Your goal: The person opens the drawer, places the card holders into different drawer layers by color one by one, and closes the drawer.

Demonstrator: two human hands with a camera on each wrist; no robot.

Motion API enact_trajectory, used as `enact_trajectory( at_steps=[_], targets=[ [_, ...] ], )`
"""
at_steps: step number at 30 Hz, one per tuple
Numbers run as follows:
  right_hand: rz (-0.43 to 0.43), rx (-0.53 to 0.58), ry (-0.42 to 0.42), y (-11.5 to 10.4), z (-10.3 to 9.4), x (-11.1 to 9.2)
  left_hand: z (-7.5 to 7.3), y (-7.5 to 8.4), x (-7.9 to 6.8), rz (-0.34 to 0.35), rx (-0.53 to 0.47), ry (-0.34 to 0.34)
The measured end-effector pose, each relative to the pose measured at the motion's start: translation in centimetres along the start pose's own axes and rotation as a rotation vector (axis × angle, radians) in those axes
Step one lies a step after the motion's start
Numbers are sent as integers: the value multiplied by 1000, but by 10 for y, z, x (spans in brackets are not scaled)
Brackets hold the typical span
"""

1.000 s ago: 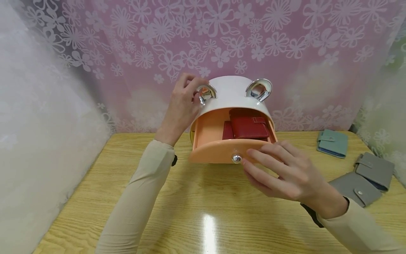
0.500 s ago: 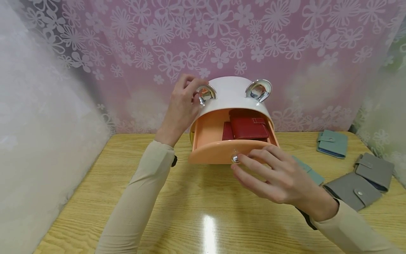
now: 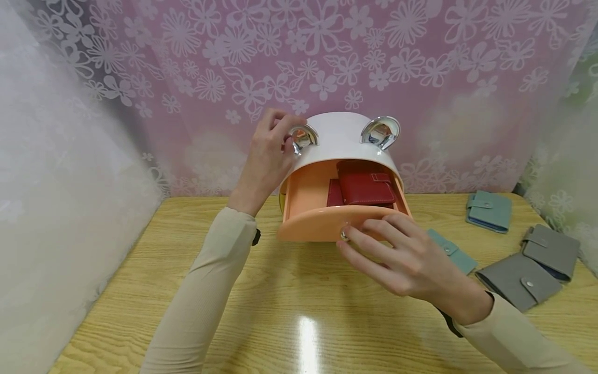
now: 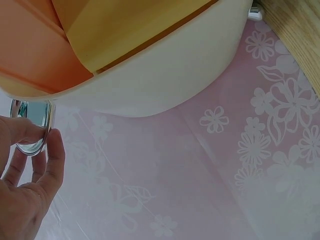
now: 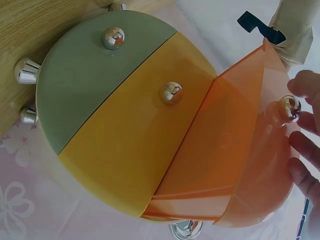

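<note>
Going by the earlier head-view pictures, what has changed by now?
The right hand has moved left along the front of the orange drawer, bringing its fingertips to the silver knob; whether they grip it is unclear. A green wallet beside that hand has come into view. The left hand still holds the silver ring; the drawer stays open, the red wallet inside.

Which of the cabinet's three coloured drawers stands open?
The orange top drawer: it juts out, showing red wallets inside, with the right hand holding its knob. The yellow middle drawer and green bottom drawer are closed.
</note>
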State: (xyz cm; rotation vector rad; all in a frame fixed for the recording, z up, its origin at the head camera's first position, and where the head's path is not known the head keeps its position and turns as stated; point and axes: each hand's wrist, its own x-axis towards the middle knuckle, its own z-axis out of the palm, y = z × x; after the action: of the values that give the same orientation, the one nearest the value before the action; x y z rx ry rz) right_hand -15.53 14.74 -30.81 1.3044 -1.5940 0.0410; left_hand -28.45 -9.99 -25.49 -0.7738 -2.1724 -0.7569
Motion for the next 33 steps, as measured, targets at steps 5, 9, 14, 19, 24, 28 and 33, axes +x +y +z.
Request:
enact_trajectory(
  at_steps=[5,9,14,19,24,28,33],
  targets=[
    [5,-13,10,0,2,-1,0,0,0,3,2,0],
    [14,-10,-3,0,3,-2,0,0,0,5,-4,3],
    [30,-6,-21,0,3,-2,0,0,0,-2,-4,2],
    [50,-7,-42,0,3,-3,0,0,0,-3,-2,1],
    [76,-3,-64,0,3,-3,1,0,0,2,-1,2],
    [90,0,-75,1,3,-2,1,1,0,-6,-4,-3],
    [95,-2,-79,2,4,0,0,1,0,-16,-1,-5]
  ],
)
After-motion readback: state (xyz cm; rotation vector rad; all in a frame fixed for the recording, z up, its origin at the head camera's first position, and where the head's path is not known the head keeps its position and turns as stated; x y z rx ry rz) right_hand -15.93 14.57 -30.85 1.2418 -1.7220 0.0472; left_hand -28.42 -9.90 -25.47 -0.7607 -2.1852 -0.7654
